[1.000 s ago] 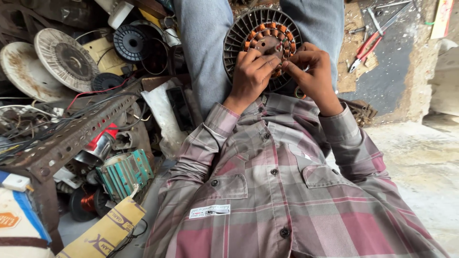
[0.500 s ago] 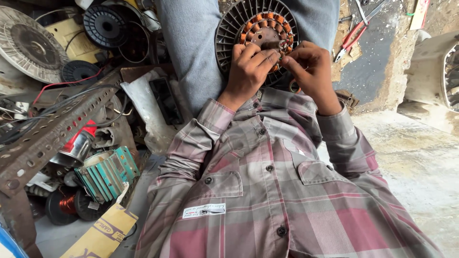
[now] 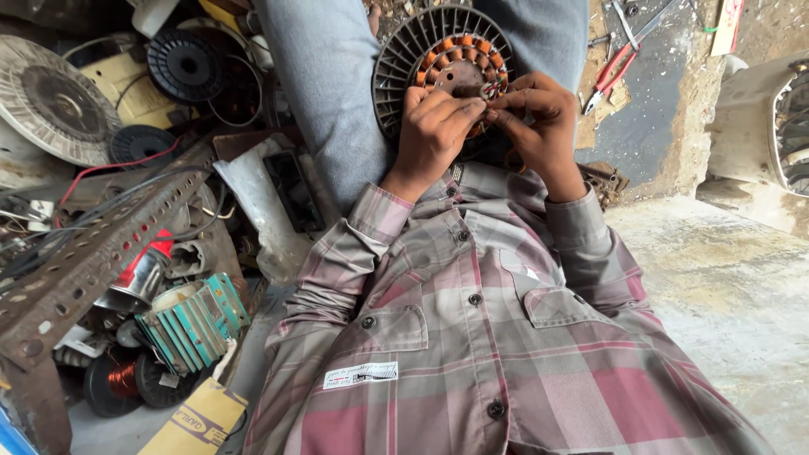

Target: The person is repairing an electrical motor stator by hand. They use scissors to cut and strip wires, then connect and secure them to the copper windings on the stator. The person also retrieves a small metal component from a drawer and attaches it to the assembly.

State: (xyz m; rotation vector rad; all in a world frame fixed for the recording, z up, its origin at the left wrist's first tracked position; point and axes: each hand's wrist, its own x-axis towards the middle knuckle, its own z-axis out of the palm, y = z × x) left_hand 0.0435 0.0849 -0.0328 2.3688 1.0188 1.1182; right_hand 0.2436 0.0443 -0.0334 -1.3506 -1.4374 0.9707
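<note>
A round dark motor stator [image 3: 403,59] with radial fins and orange copper windings rests in my lap between my jeans-clad thighs. My left hand [image 3: 431,128] lies across its lower half, fingers curled and pinching at the windings beside the hub. My right hand [image 3: 546,126] comes in from the right, and its fingertips meet the left fingertips at the same spot. What they pinch is too small to make out; it may be a thin wire. My plaid shirt fills the lower frame.
Red-handled pliers [image 3: 615,72] lie on the floor at upper right. At left are a rusty perforated angle bar [image 3: 93,261], a green finned motor [image 3: 194,320], a copper wire spool [image 3: 122,379], a round fan grille [image 3: 50,97] and a black spool [image 3: 184,63]. A white casing [image 3: 775,118] stands far right.
My hands have drawn together, so the fingertips now meet at the stator's hub. The view has shifted slightly, and the clutter at left sits differently in frame.
</note>
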